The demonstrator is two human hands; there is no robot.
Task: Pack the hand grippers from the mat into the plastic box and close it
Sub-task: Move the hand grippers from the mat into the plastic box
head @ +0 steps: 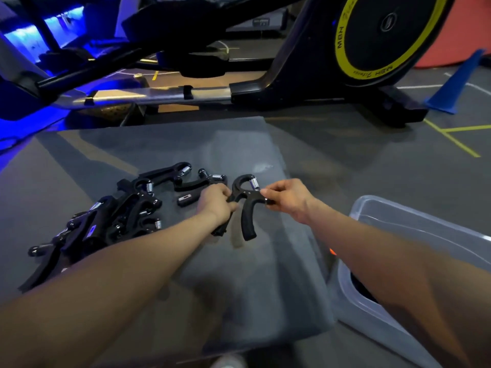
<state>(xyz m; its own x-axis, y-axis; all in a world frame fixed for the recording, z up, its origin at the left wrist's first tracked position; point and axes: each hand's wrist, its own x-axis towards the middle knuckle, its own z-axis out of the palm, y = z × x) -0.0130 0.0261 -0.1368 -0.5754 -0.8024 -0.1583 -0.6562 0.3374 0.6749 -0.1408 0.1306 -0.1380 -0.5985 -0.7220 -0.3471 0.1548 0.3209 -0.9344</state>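
exercise bike behind mat | blue cone far right | gripper pile left

Your two hands on one hand gripper, a heap left of your grip (uncountable), one plastic box, one mat

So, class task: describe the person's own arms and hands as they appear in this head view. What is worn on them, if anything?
Both forearms are bare from the bottom edge of the frame to the wrists: no sleeves show. The left hand and the right hand wear no gloves. No watch, band or ring can be made out on either wrist or the fingers, though the picture is dim and slightly blurred.
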